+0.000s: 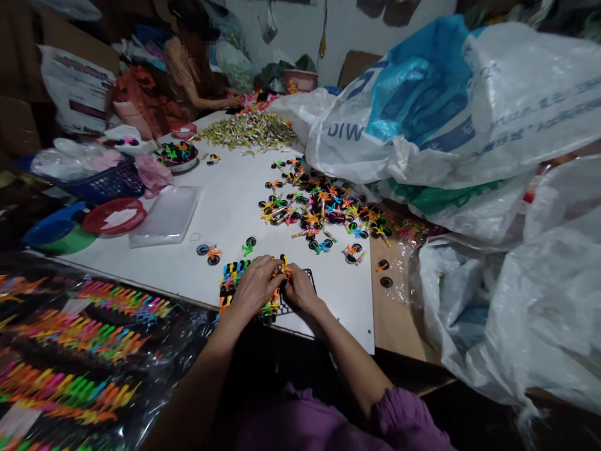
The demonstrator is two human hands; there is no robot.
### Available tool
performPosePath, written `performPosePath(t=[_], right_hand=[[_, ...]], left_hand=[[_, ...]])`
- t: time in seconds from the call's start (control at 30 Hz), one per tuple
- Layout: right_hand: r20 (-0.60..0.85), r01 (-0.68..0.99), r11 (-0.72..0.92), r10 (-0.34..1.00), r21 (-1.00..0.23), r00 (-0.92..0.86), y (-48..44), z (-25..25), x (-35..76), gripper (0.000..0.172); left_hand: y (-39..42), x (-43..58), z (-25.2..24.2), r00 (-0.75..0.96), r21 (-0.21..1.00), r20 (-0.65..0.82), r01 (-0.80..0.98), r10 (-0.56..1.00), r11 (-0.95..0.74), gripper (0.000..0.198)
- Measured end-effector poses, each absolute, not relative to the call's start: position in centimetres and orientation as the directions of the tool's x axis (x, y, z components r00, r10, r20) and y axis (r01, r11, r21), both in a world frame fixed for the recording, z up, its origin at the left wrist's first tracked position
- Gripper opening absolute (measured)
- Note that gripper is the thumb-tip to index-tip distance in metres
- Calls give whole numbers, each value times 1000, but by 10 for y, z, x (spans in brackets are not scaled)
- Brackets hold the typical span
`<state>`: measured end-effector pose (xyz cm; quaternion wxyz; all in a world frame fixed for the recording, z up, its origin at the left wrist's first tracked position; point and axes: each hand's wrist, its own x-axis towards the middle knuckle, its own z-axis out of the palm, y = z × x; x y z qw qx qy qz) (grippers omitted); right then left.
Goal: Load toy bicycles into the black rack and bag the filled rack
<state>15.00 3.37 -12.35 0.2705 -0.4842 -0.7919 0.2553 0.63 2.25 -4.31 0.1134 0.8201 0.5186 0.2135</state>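
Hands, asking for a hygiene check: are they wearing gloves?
No, the left hand and the right hand both show bare skin.

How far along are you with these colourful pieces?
Partly done. Colourful rows of plastic pieces in clear plastic at the left look finished. In hand: the left hand and right hand work pieces on a black grid rack. Left to do: a big pile of wheeled pieces and a heap of small parts on the white board.

Plastic toy parts (319,203) on a board (225,216)
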Motion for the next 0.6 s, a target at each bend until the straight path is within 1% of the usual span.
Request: performPosePath(t=[0.17, 0.3, 0.43, 0.5, 0.6], right_hand=[[175, 654, 393, 911, -647, -374, 33, -125, 149, 28], [156, 653, 396, 905, -646, -395, 33, -123, 148, 28], [128, 704, 426, 891, -568, -435, 38, -121, 144, 19], [119, 724, 450, 879, -522, -461, 40, -121, 143, 17], [122, 726, 472, 868, -500, -481, 38, -122, 144, 17]], left_hand=[[22, 9, -44, 381, 377, 250, 809, 890, -452, 25], [19, 10, -46, 370, 399, 283, 793, 885, -460, 25], [21, 10, -53, 375, 394, 293, 791, 879, -468, 25], [22, 10, -57, 374, 366, 315, 800, 872, -475, 26], [22, 10, -60, 365, 323, 349, 817, 863, -477, 28]])
